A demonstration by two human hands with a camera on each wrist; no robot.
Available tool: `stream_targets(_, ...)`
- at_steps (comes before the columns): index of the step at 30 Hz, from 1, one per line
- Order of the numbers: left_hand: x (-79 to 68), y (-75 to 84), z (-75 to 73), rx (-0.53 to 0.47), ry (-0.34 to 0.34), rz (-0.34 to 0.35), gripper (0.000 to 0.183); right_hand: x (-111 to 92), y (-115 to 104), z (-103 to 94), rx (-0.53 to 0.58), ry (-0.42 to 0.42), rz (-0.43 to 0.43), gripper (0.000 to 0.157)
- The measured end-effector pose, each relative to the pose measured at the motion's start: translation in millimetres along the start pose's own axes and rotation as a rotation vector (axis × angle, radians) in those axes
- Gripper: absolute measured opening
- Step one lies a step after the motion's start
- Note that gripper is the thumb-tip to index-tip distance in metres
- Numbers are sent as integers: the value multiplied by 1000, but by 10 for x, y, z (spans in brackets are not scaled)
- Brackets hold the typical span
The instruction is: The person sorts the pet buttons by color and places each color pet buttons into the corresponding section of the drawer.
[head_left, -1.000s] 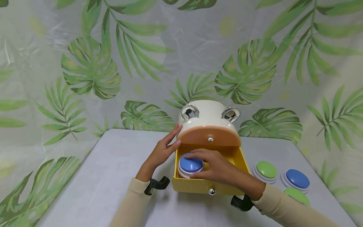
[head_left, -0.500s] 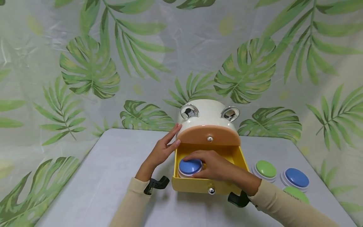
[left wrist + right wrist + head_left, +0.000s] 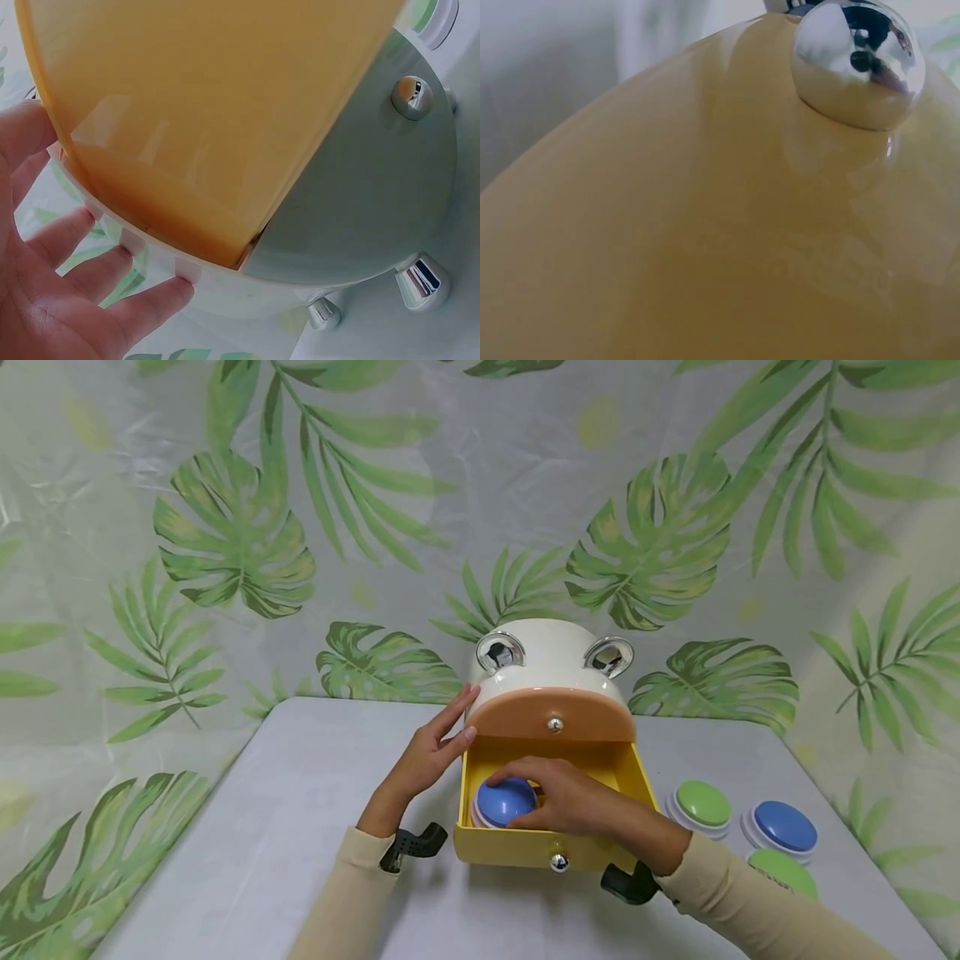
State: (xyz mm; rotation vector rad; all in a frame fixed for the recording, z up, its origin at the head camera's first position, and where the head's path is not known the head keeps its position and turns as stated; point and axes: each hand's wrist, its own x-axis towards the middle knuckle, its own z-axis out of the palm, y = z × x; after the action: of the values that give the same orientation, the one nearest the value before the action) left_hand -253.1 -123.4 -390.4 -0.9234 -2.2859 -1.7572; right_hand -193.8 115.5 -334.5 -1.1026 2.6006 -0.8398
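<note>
In the head view, a yellow drawer is pulled out of a white animal-shaped drawer box. My right hand reaches into it and grips a blue-topped round push button at the drawer's front left corner. Fingers lie over its top and far edge, the thumb on the near side. My left hand rests against the box's left side, its fingers extended. In the left wrist view, fingertips of that hand touch the box's pale rim. The right wrist view shows only the drawer front and its silver knob.
Right of the box lie a green button, another blue button and a second green button, partly behind the right sleeve. The orange upper drawer is closed. A leaf-patterned sheet hangs behind the white table.
The blue button has settled slightly lower into the drawer's front left corner, with my right hand still on it. My left hand keeps its place on the box.
</note>
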Motion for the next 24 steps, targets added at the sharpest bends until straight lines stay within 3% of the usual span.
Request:
stream_targets(6, 26, 0, -10, -16, 2, -6, 57, -3, -12, -26, -4, 6, 3, 49)
stream_targets(16, 5, 24, -20, 0, -1, -29, 57, -95, -38, -60, -82, 92, -5, 44)
stream_targets(24, -41, 301, 1, -4, -17, -50, 56, -346, 7, -141, -123, 211, -32, 39)
